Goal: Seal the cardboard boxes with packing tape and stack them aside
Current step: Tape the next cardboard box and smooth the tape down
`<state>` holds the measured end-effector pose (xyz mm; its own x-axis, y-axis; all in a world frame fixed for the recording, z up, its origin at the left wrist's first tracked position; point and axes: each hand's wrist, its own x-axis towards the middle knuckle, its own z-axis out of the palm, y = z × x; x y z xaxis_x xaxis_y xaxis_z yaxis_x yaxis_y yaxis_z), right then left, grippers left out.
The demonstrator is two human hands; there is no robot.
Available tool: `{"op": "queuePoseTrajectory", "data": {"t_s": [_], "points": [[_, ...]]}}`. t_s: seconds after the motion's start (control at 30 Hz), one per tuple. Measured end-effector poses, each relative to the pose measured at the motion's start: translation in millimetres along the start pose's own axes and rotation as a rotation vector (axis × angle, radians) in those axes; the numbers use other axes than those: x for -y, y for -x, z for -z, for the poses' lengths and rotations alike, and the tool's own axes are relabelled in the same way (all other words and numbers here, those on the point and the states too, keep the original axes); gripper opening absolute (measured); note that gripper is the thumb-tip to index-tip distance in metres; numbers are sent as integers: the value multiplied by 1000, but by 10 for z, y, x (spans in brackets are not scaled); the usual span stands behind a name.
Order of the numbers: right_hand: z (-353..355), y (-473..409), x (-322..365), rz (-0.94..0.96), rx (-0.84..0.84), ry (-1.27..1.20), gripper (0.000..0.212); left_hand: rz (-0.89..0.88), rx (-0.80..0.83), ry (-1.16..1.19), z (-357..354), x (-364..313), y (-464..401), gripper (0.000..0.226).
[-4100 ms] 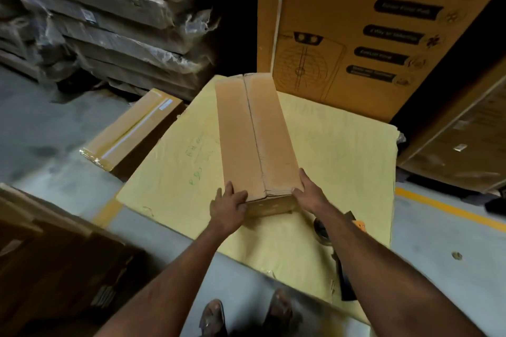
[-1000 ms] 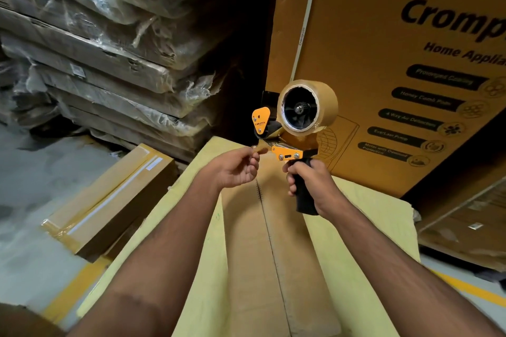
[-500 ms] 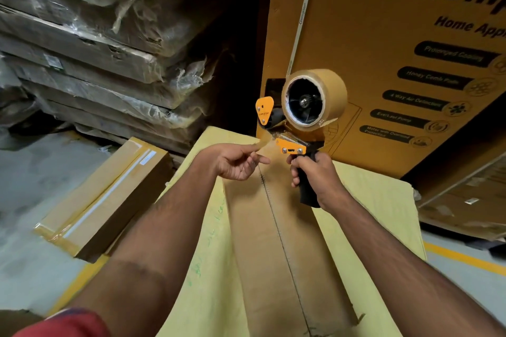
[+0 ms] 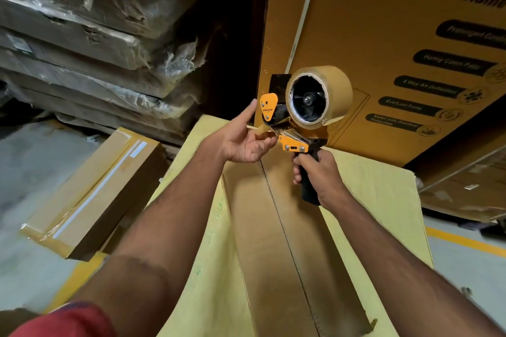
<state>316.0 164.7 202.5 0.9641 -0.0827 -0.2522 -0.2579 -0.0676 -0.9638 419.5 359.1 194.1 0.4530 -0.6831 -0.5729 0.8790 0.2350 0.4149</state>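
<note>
Long cardboard box (image 4: 290, 249) lies on yellow sheet (image 4: 380, 200), flaps closed, centre seam untaped; contents hidden. Right hand (image 4: 319, 172) grips tape dispenser (image 4: 298, 117) handle above the box's far end. Left hand (image 4: 242, 139) pinches the tape end. Dispenser marked "XMUNIX". Taped box (image 4: 90, 189) on floor, left. Large carton (image 4: 383, 44) behind: "EverLast Pump".

Yellow-covered counter (image 4: 383, 200) carries long unsealed cardboard box (image 4: 273, 241), seam lengthwise. Grey floor (image 4: 32, 172) beside counter holds taped flat box (image 4: 90, 194).
</note>
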Motion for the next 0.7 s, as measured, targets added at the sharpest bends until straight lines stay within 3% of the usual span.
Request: {"op": "queuePoseTrajectory", "data": {"t_s": [0.13,0.2,0.3,0.4,0.6,0.7], "points": [[-53,-83,-59,-2,2,36,14,35,-109,-9,129,-12,-151,40],[-64,-123,-98,1,3,66,14,27,-198,-11,176,-30,-219,30],[-72,-187,-164,11,-11,138,12,-17,-327,-101,266,-118,-327,29],[-82,-234,-298,-6,-35,208,16,-85,-419,-380,311,-204,-445,22],[-162,-194,-583,-54,5,297,11,-287,-382,-895,513,-288,-631,31],[-242,-173,-681,-49,-20,339,35,-392,-364,-1012,627,-246,-695,39]]}}
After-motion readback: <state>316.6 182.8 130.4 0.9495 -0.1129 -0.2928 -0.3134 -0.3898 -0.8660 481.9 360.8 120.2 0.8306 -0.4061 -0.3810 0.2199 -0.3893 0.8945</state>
